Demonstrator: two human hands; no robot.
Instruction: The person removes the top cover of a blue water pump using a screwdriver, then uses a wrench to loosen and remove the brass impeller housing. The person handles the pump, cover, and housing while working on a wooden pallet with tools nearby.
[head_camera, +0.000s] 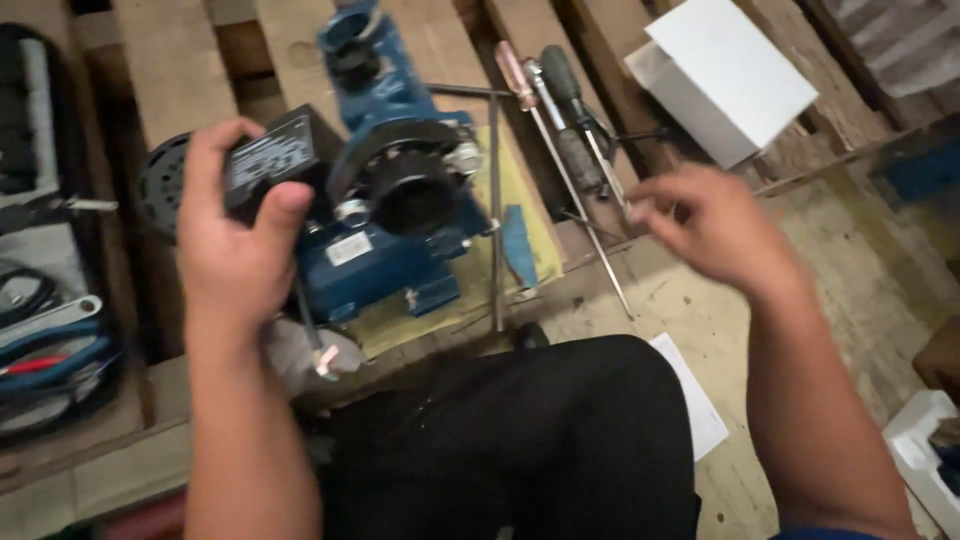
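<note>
View from above of a person crouched over a wooden pallet. Left hand (235, 235) grips the black box (272, 160) on top of a blue pump motor (395, 215), thumb & fingers clamped round it. The motor lies in front of the knee, long axis running left to right. Right hand (715, 230) hovers to the motor's right, blurred; fingers pinched narrow, can't tell if they hold anything. Screwdrivers (560, 110) lie just beyond it, w/ shafts pointing toward the person. A white box (725, 75) sits top right; white label (348, 249) on the motor's front; tool bag (45, 260) far left.
</note>
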